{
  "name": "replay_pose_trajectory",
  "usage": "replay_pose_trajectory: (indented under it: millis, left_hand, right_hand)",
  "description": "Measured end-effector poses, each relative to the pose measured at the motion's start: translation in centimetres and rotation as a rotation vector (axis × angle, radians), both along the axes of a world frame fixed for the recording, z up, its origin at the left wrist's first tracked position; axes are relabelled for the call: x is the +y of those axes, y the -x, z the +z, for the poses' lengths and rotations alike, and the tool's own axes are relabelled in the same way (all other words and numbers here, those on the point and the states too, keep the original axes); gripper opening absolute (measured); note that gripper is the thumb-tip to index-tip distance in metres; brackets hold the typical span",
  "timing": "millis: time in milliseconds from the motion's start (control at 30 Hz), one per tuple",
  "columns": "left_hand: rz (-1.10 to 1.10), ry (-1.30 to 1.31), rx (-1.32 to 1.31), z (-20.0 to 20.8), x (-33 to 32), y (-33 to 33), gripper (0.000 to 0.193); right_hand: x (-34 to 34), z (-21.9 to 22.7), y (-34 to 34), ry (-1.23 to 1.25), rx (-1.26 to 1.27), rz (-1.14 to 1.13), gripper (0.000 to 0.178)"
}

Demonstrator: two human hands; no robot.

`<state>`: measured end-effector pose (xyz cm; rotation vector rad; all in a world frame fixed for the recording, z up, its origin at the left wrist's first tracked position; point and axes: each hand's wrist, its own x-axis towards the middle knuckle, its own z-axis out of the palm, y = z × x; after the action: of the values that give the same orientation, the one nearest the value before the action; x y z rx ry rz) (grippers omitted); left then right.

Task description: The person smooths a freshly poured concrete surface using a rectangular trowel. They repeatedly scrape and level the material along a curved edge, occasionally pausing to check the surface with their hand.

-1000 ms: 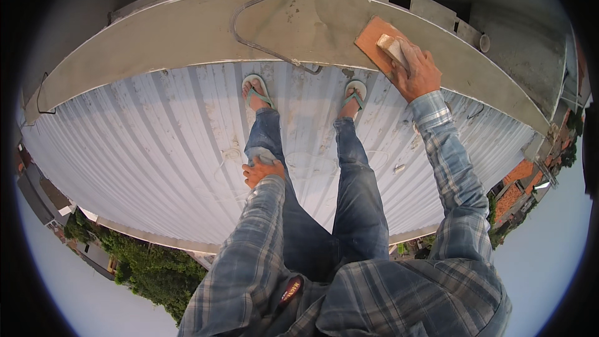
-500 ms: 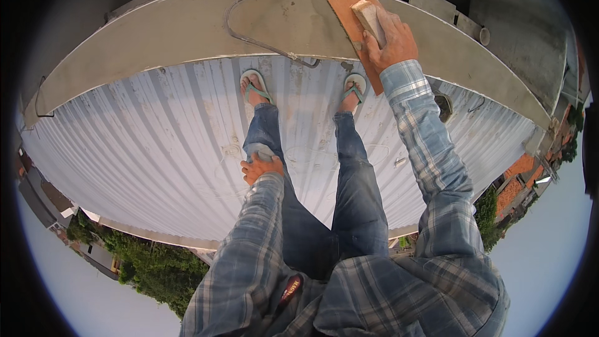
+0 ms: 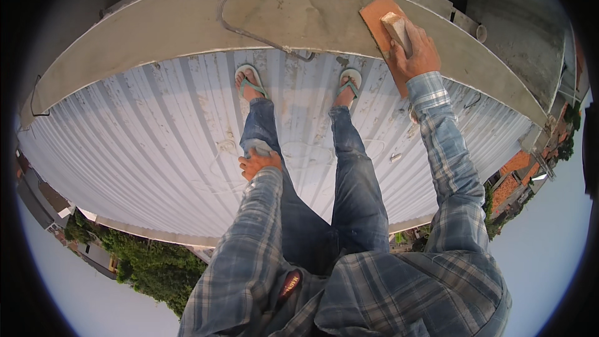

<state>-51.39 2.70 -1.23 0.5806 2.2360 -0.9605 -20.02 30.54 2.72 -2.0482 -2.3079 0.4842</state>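
The flat orange-brown rectangular plastering float (image 3: 380, 31) lies face-down on the grey cement-rendered parapet top (image 3: 293, 12), toward its right-hand end, with one long edge overhanging the inner side above the roof. My right hand (image 3: 415, 53) is clenched around the pale wooden handle block (image 3: 397, 28) on the back of the float, fingers wrapped over it and the wrist bent upward.

For a good pass, I judge that the float should be kept flat on the render, with pressure spread evenly through the handle so no edge digs in. The overhanging edge calls for care: tilting there would score the arris.

My left hand (image 3: 259, 162) rests on my left thigh, on the blue denim trousers (image 3: 349, 187); its fingers are curled loosely and grasp nothing.

A bent length of thin grey steel wire (image 3: 249, 25) lies on the parapet top, well left of the float. My feet, in pale green flip-flop sandals (image 3: 249, 81), stand on the white corrugated metal roof sheet (image 3: 137, 143) just below the parapet.

A round rim shows at the top edge beyond the parapet; I cannot tell whether it is a container or what it holds.
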Motion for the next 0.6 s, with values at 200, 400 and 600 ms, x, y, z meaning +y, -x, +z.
replay_pose_trajectory:
  millis: [200, 400, 600]
  left_hand:
    - [-0.054, 0.003, -0.015, 0.0, 0.4, -0.3, 0.064]
    - [-0.075, -0.023, 0.008, -0.2, 0.4, -0.4, 0.062]
    - [-0.025, 0.023, -0.033, 0.4, 0.9, 0.3, 0.068]
  right_hand:
    - [0.1, -0.2, 3.3, -0.04, 0.098, 0.218, 0.053]
    - [1.8, 0.8, 1.7, -0.073, 0.049, 0.088, 0.052]
    - [-1.9, -0.3, -0.1, -0.07, 0.066, 0.327, 0.054]
